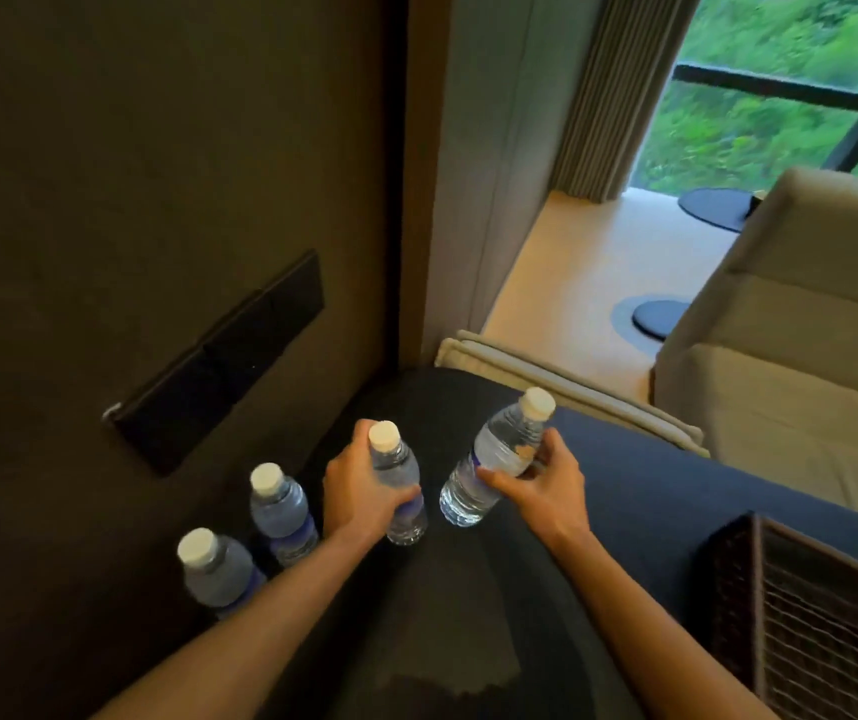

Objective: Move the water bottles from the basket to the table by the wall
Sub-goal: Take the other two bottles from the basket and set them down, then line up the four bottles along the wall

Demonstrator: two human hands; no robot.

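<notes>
Head view
Table: dark surface [468, 589] set against the dark wall [157, 174], running toward the lower right.
Standing bottles: two clear water bottles with white caps, upright on the table beside the wall; nearest bottle [216, 571], second bottle [281, 514] just behind it.
Left hand: left hand [362, 493] wrapped around the middle of a third bottle [400, 485], upright, its base at or just above the table; contact cannot be told.
Right hand: right hand [541, 483] clasping a fourth bottle [494, 459] at the label, tilted with its cap away from the person, held above the table.
Basket: dark woven basket [806, 615] at the lower right on the table edge; its contents are out of sight.
Wall panel: black switch plate [224, 366] on the wall above the bottles.
Background: beige armchair [806, 330], curtain [619, 96], window with greenery.
</notes>
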